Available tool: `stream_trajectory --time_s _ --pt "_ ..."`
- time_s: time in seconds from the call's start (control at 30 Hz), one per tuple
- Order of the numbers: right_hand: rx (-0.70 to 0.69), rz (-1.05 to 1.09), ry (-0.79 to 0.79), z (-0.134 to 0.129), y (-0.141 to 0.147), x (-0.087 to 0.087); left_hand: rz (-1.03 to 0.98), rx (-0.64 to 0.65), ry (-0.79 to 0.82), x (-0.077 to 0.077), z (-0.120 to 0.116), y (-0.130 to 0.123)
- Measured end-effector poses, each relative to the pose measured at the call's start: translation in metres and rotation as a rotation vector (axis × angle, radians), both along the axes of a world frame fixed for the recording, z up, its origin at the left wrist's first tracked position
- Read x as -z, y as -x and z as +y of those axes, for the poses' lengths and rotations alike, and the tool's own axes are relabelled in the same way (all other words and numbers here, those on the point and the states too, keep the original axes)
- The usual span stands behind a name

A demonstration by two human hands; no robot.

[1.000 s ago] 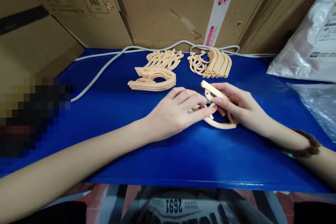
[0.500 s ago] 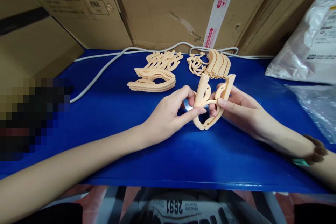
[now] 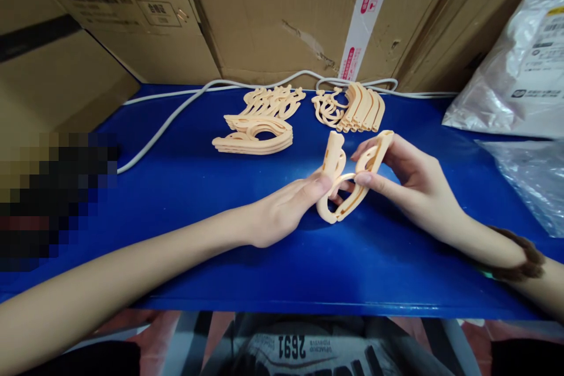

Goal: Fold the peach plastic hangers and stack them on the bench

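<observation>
At the bottom edge of the frame, grey printed clothing (image 3: pixel 304 346) is seen below the blue tabletop (image 3: pixel 282 282). Right of centre, a beige folding hanger (image 3: pixel 332 151) is held raised in an open V, its bend toward the bottom of the frame. Its left arm is pressed by the thumb of the left hand (image 3: pixel 286 205); the other fingers are mostly hidden behind. Its right arm is pinched between thumb and fingers by the right hand (image 3: pixel 412 179). Over the last half second the left grip has been flattened and the hanger shifted slightly leftward; the V is kept open, so the piece appears to be steadied from both sides while its joint is worked. Farther off, a stack of hangers (image 3: pixel 251 144) is laid at upper centre, with curved tubular pieces (image 3: pixel 363 108) to its right. Behind them, a white cable (image 3: pixel 185 108) is backed by cardboard boxes (image 3: pixel 264 23).
</observation>
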State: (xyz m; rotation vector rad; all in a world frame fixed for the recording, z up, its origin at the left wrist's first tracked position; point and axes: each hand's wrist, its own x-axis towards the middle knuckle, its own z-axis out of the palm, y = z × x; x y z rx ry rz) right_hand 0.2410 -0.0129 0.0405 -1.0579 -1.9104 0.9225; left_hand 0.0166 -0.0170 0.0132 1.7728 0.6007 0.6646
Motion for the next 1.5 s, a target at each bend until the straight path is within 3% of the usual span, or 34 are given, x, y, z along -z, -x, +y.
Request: stream_trajectory --time_s 0.1,0.27,0.43,0.6,0.73,0.87,1.03,1.27,1.5 --pt "-0.065 0.062 0.01 0.006 -0.003 0.002 0.035 0.047 0.105 -0.007 0.0 0.001" --pt "-0.17 0.15 0.105 0.009 -0.007 0.003 0.119 0.185 0.118 -0.021 0.0 0.001" --pt "-0.228 0.146 0.129 0.01 -0.005 0.003 0.065 0.15 0.047 -0.015 -0.004 -0.001" --pt "-0.222 0.139 0.162 0.014 -0.007 0.005 0.162 -0.116 -0.348 -0.001 0.005 0.002" --pt "-0.234 0.177 0.291 0.015 -0.011 0.009 0.387 -0.368 -0.864 0.0 0.014 0.005" --pt "-0.266 0.174 0.387 0.012 -0.012 0.009 0.515 -0.442 -1.153 0.001 0.015 0.004" --pt "-0.349 0.165 0.477 0.011 -0.01 0.008 0.624 -0.48 -1.196 0.005 0.015 0.004" --pt "-0.2 0.165 0.463 0.016 -0.007 0.006 0.717 -0.541 -1.2 0.007 0.016 0.004" --pt "-0.21 0.127 0.453 0.017 -0.006 0.006 0.637 -0.485 -1.129 0.008 0.014 0.005"
